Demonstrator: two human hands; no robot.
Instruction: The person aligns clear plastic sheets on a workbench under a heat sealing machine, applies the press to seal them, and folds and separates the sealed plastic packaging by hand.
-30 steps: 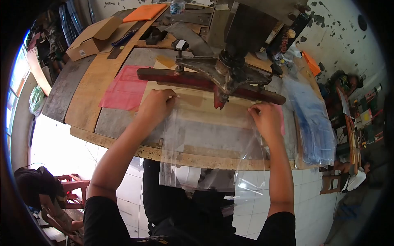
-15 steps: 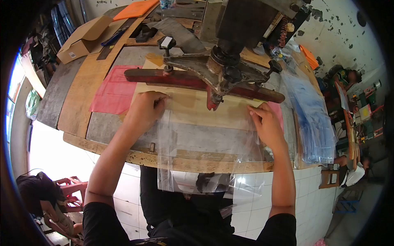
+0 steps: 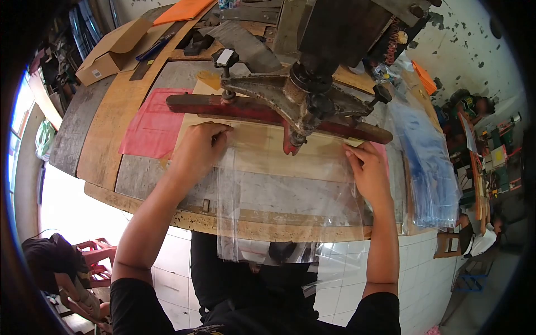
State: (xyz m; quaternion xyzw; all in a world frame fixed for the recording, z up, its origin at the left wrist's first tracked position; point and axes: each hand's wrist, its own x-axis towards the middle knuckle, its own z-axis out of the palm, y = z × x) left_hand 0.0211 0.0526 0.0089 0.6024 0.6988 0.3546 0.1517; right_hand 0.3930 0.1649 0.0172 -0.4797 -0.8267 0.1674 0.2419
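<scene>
A clear plastic sheet spreads between my hands, its lower part hanging over the table's front edge. My left hand pinches its upper left corner, just below the red bar of a press. At the upper right corner my right hand pinches the sheet between thumb and fingers. The sheet's upper edge lies on a cream-coloured board under the bar. Above stands the press head, a metal bracket with black knobs. I cannot tell whether the bar touches the sheet.
A pink sheet lies left of the press. Stacked clear bluish plastic sheets hang over the table's right side. An open cardboard box sits at the back left. Other people are at the lower left and far right.
My right hand has shifted slightly right and down, and the plastic looks more spread out at that side. My left hand stays nearly in place. The view has turned slightly.
</scene>
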